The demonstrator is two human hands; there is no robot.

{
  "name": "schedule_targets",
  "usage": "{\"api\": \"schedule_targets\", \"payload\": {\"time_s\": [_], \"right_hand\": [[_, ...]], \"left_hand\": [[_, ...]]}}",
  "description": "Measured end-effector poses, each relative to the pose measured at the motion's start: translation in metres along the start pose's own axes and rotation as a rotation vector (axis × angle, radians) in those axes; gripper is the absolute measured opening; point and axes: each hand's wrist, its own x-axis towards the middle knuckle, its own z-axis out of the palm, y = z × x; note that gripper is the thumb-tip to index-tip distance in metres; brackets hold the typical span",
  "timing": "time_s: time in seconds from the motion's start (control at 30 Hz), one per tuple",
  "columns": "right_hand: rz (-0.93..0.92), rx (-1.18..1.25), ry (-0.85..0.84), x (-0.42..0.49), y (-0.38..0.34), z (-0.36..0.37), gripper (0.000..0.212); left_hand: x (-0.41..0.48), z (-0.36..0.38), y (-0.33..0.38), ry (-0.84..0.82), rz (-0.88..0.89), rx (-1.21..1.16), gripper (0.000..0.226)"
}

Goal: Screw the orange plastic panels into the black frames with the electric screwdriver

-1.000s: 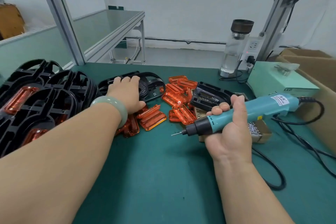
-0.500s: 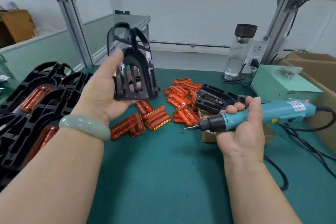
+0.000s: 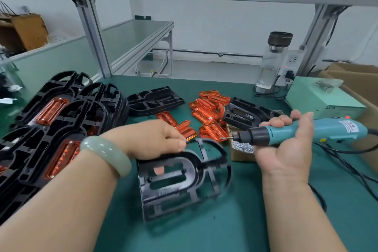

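2 hands: left fingers (image 3: 180, 145) pinch the top edge of the empty black frame (image 3: 163, 193), mid-picture; orange panels (image 3: 212, 129) lie just beyond them, nearer this hand; right fingers (image 3: 276, 121) wrap the electric screwdriver (image 3: 337, 128), bit pointing left.

Head-worn view, close, looking forward and down onto bench (image 3: 204, 231)

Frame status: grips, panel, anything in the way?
Left grip holds frame by its rim. Right grip holds screwdriver, bit clear of frame. No panel in frame yet; loose panels lie beyond it.
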Motion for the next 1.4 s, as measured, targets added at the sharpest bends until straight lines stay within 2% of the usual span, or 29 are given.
{"api": "schedule_targets", "payload": {"time_s": [0.07, 0.13, 0.27, 0.33, 0.47, 0.67, 0.87, 1.0, 1.1, 1.2, 1.27, 1.33, 1.4], "right_hand": [[-0.004, -0.008, -0.012, 0.0, 0.0, -0.002, 0.015], [-0.001, -0.023, -0.016, -0.001, 0.001, -0.001, 0.014], [0.009, -0.035, -0.019, -0.002, 0.003, -0.002, 0.014], [0.007, -0.034, -0.023, -0.001, 0.003, -0.002, 0.015], [0.004, -0.05, -0.024, -0.001, 0.005, -0.001, 0.015], [0.005, -0.049, -0.025, -0.003, 0.007, 0.0, 0.015], [0.004, -0.041, -0.032, -0.002, 0.007, -0.002, 0.014], [0.007, -0.038, -0.039, -0.001, 0.008, -0.002, 0.014], [0.026, -0.043, -0.049, -0.002, 0.01, -0.002, 0.014], [0.047, -0.04, -0.056, -0.003, 0.011, -0.001, 0.02], [0.049, -0.05, -0.051, -0.002, 0.012, -0.001, 0.025], [0.055, -0.056, -0.05, -0.002, 0.013, -0.001, 0.027], [0.06, -0.051, -0.049, -0.002, 0.013, 0.0, 0.027]], "left_hand": [[0.007, 0.014, 0.003, -0.129, -0.004, 0.054, 0.024], [0.012, 0.024, 0.004, -0.17, 0.005, 0.092, 0.026], [0.016, 0.038, 0.006, -0.034, 0.047, 0.056, 0.03], [0.011, 0.041, 0.005, 0.048, 0.05, 0.074, 0.04], [-0.002, 0.043, -0.001, 0.102, 0.037, 0.14, 0.059], [-0.007, 0.06, 0.007, 0.261, 0.034, 0.195, 0.036], [-0.004, 0.061, 0.004, 0.315, 0.019, 0.109, 0.04], [0.016, 0.045, -0.002, 0.539, -0.062, 0.025, 0.027], [0.042, 0.037, -0.005, 0.667, -0.141, 0.169, 0.016], [0.061, 0.039, -0.012, 0.611, -0.243, 0.414, 0.026], [0.066, 0.04, -0.014, 0.574, -0.26, 0.477, 0.028], [0.063, 0.041, -0.014, 0.668, -0.195, 0.374, 0.019], [0.054, 0.043, -0.01, 0.811, -0.078, 0.131, 0.011]]}}
